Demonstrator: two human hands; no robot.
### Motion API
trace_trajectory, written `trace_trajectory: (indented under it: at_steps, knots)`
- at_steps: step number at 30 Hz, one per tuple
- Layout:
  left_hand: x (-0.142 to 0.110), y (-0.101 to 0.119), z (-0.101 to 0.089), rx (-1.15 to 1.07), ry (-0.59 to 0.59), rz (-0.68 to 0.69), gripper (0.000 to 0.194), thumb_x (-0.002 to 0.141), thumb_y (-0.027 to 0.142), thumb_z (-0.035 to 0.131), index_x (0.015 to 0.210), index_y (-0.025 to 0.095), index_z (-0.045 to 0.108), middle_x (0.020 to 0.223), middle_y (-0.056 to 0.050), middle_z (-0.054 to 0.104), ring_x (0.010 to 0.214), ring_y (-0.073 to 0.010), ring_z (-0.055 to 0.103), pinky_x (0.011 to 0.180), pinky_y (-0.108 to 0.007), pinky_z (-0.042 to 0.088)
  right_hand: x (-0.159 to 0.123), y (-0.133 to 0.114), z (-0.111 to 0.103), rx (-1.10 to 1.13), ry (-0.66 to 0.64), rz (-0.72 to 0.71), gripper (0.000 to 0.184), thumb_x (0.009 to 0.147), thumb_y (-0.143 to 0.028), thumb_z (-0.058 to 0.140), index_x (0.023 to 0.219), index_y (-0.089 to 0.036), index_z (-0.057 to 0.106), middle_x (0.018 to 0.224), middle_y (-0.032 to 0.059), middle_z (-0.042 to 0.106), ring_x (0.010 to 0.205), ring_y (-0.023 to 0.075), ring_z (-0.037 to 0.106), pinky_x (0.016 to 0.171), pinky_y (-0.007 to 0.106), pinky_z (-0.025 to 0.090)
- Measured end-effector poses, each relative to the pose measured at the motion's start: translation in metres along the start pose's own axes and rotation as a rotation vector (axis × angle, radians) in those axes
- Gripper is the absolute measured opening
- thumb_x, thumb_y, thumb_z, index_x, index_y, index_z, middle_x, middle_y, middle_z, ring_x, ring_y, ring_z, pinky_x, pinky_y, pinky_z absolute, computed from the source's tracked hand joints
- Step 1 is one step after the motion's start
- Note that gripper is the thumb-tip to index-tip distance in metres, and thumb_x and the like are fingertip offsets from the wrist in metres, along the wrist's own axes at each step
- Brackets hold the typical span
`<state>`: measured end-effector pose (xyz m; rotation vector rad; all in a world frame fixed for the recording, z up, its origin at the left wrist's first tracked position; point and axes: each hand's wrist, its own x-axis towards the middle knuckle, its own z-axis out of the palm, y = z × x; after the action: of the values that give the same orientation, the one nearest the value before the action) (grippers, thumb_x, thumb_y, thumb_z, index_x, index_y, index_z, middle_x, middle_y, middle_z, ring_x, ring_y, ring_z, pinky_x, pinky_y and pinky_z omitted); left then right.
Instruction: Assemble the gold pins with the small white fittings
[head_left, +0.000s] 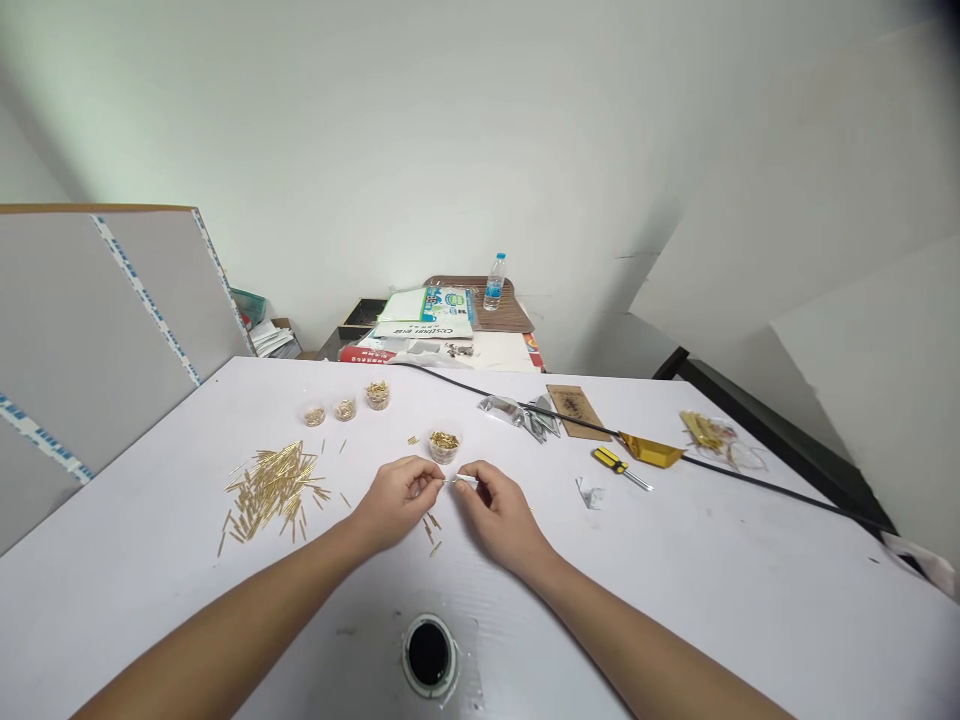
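Observation:
My left hand (401, 502) is closed in a pinch at the middle of the table, on something too small to make out. Facing it, a short gap away, my right hand (499, 512) grips a small white piece (466, 481) between thumb and forefinger. Just beyond both hands stands a clear cup of small gold parts (444, 447). Below the fingertips, several thin gold pins (433, 535) lie loose on the white table (600, 610). Left of my left hand spreads a large heap of gold pins (274, 490).
Small cups (345, 409) of parts stand at the back left. To the right lie silvery packets (536, 415), brown card (577, 412), a yellow-black screwdriver (622, 467) and a plastic bag (712, 435). A black cable (757, 482) crosses the table. A round dark-centred fitting (429, 655) sits nearest me.

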<state>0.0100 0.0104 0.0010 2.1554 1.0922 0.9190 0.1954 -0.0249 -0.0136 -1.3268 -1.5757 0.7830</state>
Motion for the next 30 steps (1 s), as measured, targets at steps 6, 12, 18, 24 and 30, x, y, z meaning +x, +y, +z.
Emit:
trace_trajectory:
  at_steps: [6, 12, 18, 24, 30]
  knots:
    - [-0.001, 0.0009, -0.0014, -0.005, -0.048, -0.013, 0.018, 0.093, 0.032, 0.055, 0.087, 0.018, 0.066, 0.071, 0.001, 0.058, 0.065, -0.0121, 0.049, 0.065, -0.025, 0.041, -0.0007, 0.0011, 0.0003, 0.009, -0.02, -0.014, 0.027, 0.091, -0.041, 0.054, 0.094, -0.018, 0.068, 0.082, 0.004, 0.068, 0.067, 0.0171, 0.055, 0.062, 0.029, 0.043]
    - [-0.0012, 0.0009, -0.002, -0.01, -0.054, 0.01, 0.016, 0.093, 0.03, 0.055, 0.087, 0.018, 0.064, 0.073, 0.0, 0.057, 0.067, -0.0129, 0.05, 0.066, -0.026, 0.042, -0.0011, 0.0008, 0.0007, 0.024, -0.024, -0.011, 0.026, 0.09, -0.04, 0.054, 0.093, -0.018, 0.067, 0.08, 0.0034, 0.066, 0.065, 0.0166, 0.053, 0.06, 0.028, 0.042]
    - [0.0002, -0.0001, -0.0024, -0.083, -0.039, 0.104, 0.013, 0.094, 0.027, 0.055, 0.092, 0.018, 0.064, 0.096, -0.006, 0.065, 0.081, -0.0153, 0.058, 0.072, -0.027, 0.047, -0.0015, -0.0016, 0.0, 0.014, -0.006, -0.033, 0.025, 0.09, -0.039, 0.055, 0.091, -0.018, 0.068, 0.079, 0.0041, 0.067, 0.065, 0.0169, 0.053, 0.06, 0.028, 0.042]
    - [0.0001, -0.0001, -0.0015, -0.094, -0.044, 0.102, 0.011, 0.095, 0.025, 0.055, 0.091, 0.018, 0.063, 0.09, -0.005, 0.065, 0.083, -0.016, 0.059, 0.074, -0.028, 0.046, -0.0009, -0.0038, -0.0005, 0.012, -0.012, -0.035, 0.021, 0.088, -0.035, 0.054, 0.087, -0.018, 0.067, 0.075, 0.0027, 0.065, 0.062, 0.0161, 0.051, 0.057, 0.027, 0.04]
    - [-0.0004, 0.0021, -0.002, -0.087, -0.047, 0.11, 0.011, 0.095, 0.025, 0.054, 0.089, 0.018, 0.061, 0.089, -0.005, 0.063, 0.082, -0.0159, 0.057, 0.073, -0.028, 0.046, -0.0005, -0.0029, -0.0005, 0.02, -0.016, -0.033, 0.023, 0.089, -0.037, 0.054, 0.089, -0.018, 0.067, 0.074, 0.002, 0.064, 0.061, 0.0157, 0.05, 0.057, 0.027, 0.04]
